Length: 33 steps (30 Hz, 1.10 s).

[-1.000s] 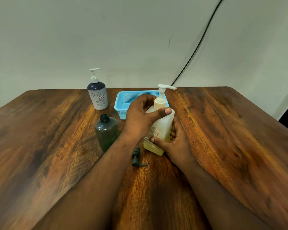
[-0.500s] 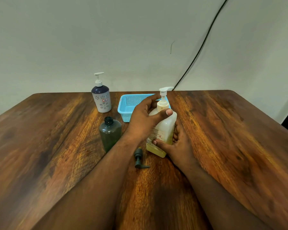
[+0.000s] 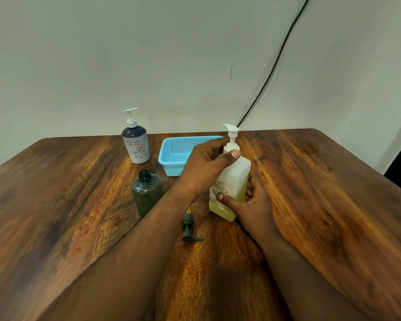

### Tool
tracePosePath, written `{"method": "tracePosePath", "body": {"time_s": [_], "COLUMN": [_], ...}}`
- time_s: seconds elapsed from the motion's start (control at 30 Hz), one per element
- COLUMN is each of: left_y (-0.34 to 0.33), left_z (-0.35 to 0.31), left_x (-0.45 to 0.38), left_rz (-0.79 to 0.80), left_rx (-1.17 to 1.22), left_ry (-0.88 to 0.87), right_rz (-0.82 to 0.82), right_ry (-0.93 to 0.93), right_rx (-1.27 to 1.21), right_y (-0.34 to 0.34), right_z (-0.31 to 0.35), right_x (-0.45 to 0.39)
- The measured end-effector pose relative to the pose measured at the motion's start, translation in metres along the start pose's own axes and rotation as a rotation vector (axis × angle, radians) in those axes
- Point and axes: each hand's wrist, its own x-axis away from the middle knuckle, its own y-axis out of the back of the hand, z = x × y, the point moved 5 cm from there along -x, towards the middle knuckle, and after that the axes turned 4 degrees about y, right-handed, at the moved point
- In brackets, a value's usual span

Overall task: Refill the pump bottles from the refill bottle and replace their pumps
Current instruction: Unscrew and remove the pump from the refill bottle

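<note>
A translucent refill bottle (image 3: 235, 181) with yellowish liquid in its lower part stands mid-table, slightly tilted. My right hand (image 3: 252, 205) wraps its lower body. My left hand (image 3: 206, 165) grips the collar of its white pump (image 3: 230, 137), whose nozzle points left. To the left stands a dark green bottle (image 3: 146, 193) with an open neck. Its dark pump (image 3: 188, 228) lies loose on the table in front of the refill bottle. A navy-and-white pump bottle (image 3: 136, 142) with its pump on stands at the back left.
A light blue plastic basket (image 3: 171, 156) sits behind my left hand. The wooden table (image 3: 322, 205) ends at a wall just behind the bottles. A black cable (image 3: 271, 68) runs down the wall to the table's back edge.
The white pump's nozzle has swung from pointing right to pointing left under my left hand. My right hand stays on the bottle. The camera has tilted a little.
</note>
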Motion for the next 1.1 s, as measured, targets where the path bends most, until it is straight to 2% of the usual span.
{"method": "tracePosePath", "body": {"time_s": [0.13,0.27,0.33,0.67,0.8,1.1], "left_y": [-0.006,-0.023,-0.026,-0.026,-0.021,-0.005], "left_z": [-0.004,-0.004,-0.005,-0.014,-0.026,-0.063], "left_x": [-0.005,-0.011,-0.012,-0.012,-0.013,-0.011], "left_rz": [-0.133,0.042,0.067,-0.197,-0.249,-0.35], "left_rx": [-0.052,-0.088,-0.138,-0.08,0.048,0.132], "left_ry": [-0.05,0.017,0.004,-0.069,-0.112,-0.274], "right_rz": [-0.01,-0.045,-0.058,-0.053,-0.052,-0.043], "right_ry": [0.018,-0.003,-0.022,-0.052,-0.056,-0.072], "right_rx": [0.048,-0.036,-0.06,-0.035,-0.042,-0.001], "right_y": [0.014,0.024,0.026,0.023,0.023,0.02], "right_z": [-0.001,-0.005,-0.009,-0.012,-0.011,-0.013], "right_x": [-0.004,-0.007,-0.007,-0.006,-0.006,-0.006]}}
